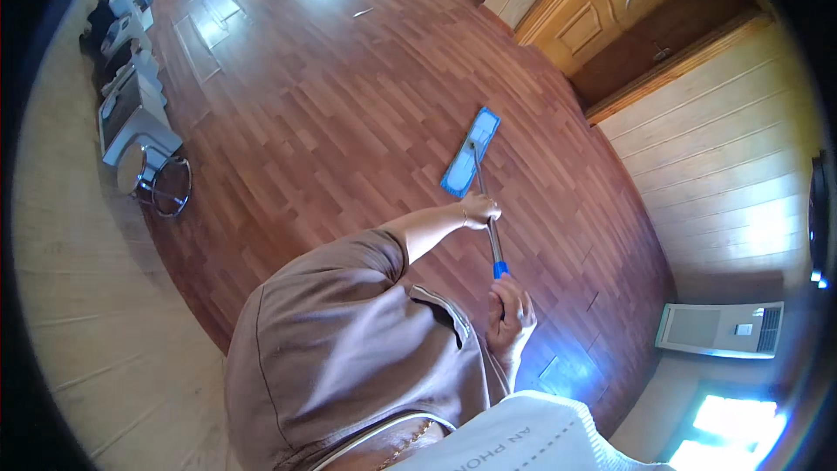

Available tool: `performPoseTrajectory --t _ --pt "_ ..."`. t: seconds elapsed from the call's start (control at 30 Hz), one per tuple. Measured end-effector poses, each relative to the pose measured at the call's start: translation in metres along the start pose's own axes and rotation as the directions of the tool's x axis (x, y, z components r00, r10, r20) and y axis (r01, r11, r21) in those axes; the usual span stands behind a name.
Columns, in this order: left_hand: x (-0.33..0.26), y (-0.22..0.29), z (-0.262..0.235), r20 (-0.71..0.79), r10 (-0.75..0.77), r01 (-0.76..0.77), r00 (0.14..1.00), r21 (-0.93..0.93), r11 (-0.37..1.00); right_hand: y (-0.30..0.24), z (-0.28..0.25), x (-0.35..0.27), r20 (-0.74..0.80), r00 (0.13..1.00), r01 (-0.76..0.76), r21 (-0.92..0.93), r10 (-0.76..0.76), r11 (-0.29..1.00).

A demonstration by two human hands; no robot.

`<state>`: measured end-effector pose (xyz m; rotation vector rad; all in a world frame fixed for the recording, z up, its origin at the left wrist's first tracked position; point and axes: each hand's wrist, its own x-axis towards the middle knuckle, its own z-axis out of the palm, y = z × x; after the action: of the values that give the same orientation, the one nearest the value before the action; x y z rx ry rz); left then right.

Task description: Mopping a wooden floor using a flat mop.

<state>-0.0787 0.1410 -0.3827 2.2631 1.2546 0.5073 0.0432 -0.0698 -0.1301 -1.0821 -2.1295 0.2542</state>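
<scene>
A flat mop with a blue-edged, pale rectangular head (459, 171) lies on the wood-look floor ahead of me, its head turned at a slant. Its metal handle (496, 244) runs back toward my body and has a blue collar near the upper part. My left hand (477, 210) is closed around the shaft partway down, with the arm stretched forward. Nearer my body, my right hand (512, 318) wraps the dark grip just behind the blue collar.
Along the left wall stand a round stool (172, 187) and white furniture (144, 126) bearing assorted items. A wooden door (623, 9) is at the far right, a white upright appliance (719, 329) at the near right. A small pale scrap (363, 12) lies far ahead.
</scene>
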Motion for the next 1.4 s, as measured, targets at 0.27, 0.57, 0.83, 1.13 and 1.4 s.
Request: performPoseTrajectory --t 0.27,0.57,0.83,1.13,1.4 --pt "-0.044 0.003 -0.020 -0.156 -0.186 0.183 0.970 -0.031 0.983 0.003 -0.023 0.019 0.057 0.984 0.154 0.196 -0.168 0.968" --pt "-0.138 0.065 -0.057 -0.380 -0.345 0.356 0.858 -0.044 0.934 0.019 -0.057 0.031 -0.014 0.951 0.256 0.599 -0.310 0.759" --pt "-0.258 0.100 -0.067 -0.564 -0.475 0.556 0.675 -0.034 0.830 -0.005 -0.046 0.065 0.049 0.795 0.322 0.811 -0.605 0.489" --pt "-0.405 0.095 -0.058 -0.528 -0.732 0.827 0.430 -0.094 0.554 -0.044 0.039 0.073 0.342 0.451 -0.009 0.925 -0.824 0.379" --pt "-0.485 0.040 -0.023 -0.587 -0.754 0.893 0.294 -0.113 0.436 -0.069 0.111 0.061 0.521 0.437 -0.240 0.853 -0.733 0.463"
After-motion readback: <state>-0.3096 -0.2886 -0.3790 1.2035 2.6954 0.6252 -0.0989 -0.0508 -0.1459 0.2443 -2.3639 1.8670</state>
